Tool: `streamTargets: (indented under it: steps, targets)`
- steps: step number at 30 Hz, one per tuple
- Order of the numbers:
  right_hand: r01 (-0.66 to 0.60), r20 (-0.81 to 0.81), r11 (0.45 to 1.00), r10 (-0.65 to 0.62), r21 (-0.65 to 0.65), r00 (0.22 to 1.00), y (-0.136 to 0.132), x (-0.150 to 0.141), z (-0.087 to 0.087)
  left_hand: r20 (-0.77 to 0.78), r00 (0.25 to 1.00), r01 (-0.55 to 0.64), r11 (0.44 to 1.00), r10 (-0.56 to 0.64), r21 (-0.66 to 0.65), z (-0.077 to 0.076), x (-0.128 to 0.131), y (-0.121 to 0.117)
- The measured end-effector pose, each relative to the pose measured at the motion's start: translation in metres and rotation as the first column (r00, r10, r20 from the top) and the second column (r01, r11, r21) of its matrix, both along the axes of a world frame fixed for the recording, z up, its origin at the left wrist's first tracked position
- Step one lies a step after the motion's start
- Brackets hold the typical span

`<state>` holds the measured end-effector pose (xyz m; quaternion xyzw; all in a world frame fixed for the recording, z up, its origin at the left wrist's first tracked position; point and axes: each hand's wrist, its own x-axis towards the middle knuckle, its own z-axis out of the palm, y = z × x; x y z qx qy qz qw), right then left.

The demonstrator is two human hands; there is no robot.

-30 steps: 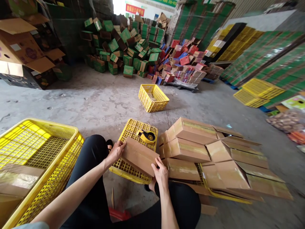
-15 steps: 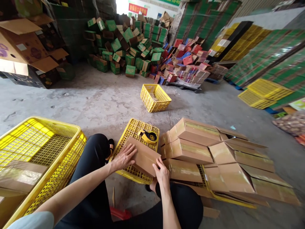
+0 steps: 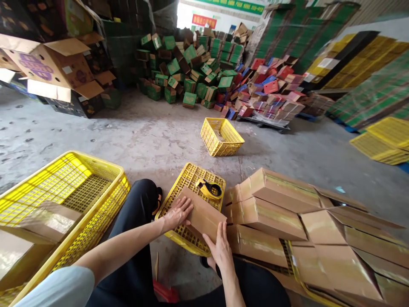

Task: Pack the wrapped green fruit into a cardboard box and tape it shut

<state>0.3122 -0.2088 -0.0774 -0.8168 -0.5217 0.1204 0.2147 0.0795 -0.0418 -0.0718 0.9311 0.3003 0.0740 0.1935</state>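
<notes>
Clock directions are taken from the cardboard box (image 3: 204, 212), 12 pointing away from the wearer. The box lies on a yellow crate (image 3: 191, 174) whose grid face is uppermost; a tape dispenser (image 3: 206, 190) rests on the same crate, just beside the box towards 12. The left hand (image 3: 179, 213), at 9, is laid flat on the box with fingers slightly spread. The right hand (image 3: 220, 245), at 5, has thumb and fingers wide apart at the box's near right corner; whether it grips cannot be told.

Containers: the large crate (image 3: 124, 175) at 9 contains taped boxes (image 3: 53, 221). The small crate (image 3: 222, 148), between 12 and 1, contains a pale item, too indistinct to identify. Stacked boxes (image 3: 277, 219) at 3 partly cover another crate (image 3: 308, 290).

Limitations: the large crate is cut off at the left edge, the stack at the right. The left palm is hidden.
</notes>
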Motion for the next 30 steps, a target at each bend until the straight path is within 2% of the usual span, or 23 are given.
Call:
streamTargets:
  steps: [3,7,9,14,17,20,24,30]
  targets:
    - [0.039,-0.01,0.999,-0.039,0.006,0.999,0.0,0.001,-0.004,0.008,0.999,-0.039,0.999,0.04,-0.01,0.009,-0.002,-0.002]
    - [0.108,-0.013,0.993,-0.108,0.039,0.994,0.003,0.004,-0.011,0.049,0.972,-0.226,0.973,0.228,-0.04,0.016,-0.006,-0.006]
    - [0.115,-0.009,0.992,-0.115,0.06,0.993,0.004,0.006,-0.013,0.055,0.962,-0.262,0.96,0.268,-0.101,0.018,-0.007,-0.004]
    - [0.118,0.03,0.983,-0.124,0.143,0.992,0.006,0.006,-0.013,0.093,0.965,-0.22,0.95,0.245,-0.222,0.021,-0.007,0.005]
    - [0.13,0.026,0.985,-0.134,0.116,0.991,0.007,0.005,-0.011,0.099,0.961,-0.229,0.945,0.257,-0.232,0.019,-0.006,0.006]
    - [0.127,-0.005,0.99,-0.127,0.056,0.992,0.008,0.006,-0.006,0.099,0.967,-0.22,0.963,0.237,-0.155,0.013,-0.005,0.003]
    - [0.095,-0.042,0.995,-0.096,-0.021,0.995,0.007,0.005,0.003,0.038,0.993,-0.107,0.994,0.109,-0.035,0.01,-0.009,-0.001]
    - [0.07,-0.083,0.995,-0.075,-0.071,0.994,-0.005,-0.009,0.004,-0.043,0.998,-0.05,0.998,0.051,0.025,0.011,-0.013,0.0]
